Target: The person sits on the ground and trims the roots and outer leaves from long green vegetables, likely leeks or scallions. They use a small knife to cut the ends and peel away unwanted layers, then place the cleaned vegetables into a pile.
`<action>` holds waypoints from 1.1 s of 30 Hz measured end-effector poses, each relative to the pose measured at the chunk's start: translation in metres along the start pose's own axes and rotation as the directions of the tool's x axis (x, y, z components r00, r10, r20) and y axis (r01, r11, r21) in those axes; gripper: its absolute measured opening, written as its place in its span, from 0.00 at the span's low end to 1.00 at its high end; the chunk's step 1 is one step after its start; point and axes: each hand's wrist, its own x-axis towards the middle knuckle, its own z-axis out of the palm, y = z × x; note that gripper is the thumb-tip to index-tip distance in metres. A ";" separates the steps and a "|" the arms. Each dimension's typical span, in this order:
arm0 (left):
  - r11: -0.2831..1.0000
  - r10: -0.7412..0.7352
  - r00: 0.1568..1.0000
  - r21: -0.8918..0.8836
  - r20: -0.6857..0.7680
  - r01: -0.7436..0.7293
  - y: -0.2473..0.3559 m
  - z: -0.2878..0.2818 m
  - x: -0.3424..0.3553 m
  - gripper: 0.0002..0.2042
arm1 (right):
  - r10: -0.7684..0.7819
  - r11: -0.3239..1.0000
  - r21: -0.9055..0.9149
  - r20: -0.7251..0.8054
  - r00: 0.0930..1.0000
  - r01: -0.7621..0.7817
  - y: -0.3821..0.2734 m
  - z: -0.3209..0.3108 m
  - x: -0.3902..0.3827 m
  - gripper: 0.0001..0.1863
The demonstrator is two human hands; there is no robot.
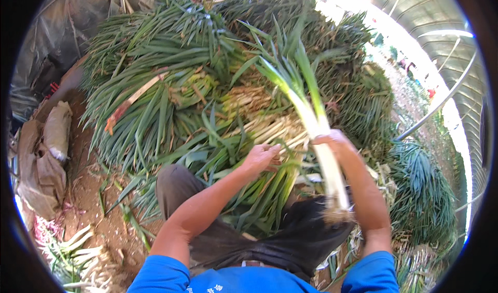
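My right hand (334,142) grips several green onion stalks (327,168), raised at a slant, with pale rooted ends hanging down by my forearm and green leaves fanning upward. My left hand (262,157) is lower and to the left, fingers curled at the heap's pale stalks and leaves; what they hold, if anything, is unclear. In front of me lies a big heap of green onions (135,111), with a band of white stems (272,127) across its middle. Loose leaves lie around my bent legs (176,184).
Brown sacks (39,173) sit at the left beside dark plastic sheeting (52,44). Trimmed onions (83,251) lie on bare soil at lower left. More leafy bundles (420,194) stand at the right, under a curved tunnel frame (451,85) with bright daylight behind.
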 end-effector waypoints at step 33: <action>0.931 -0.364 0.872 -0.127 -0.326 0.341 -0.157 -0.028 -0.054 0.25 | 0.149 0.952 0.278 -0.049 0.988 -0.130 0.142 0.207 0.007 0.15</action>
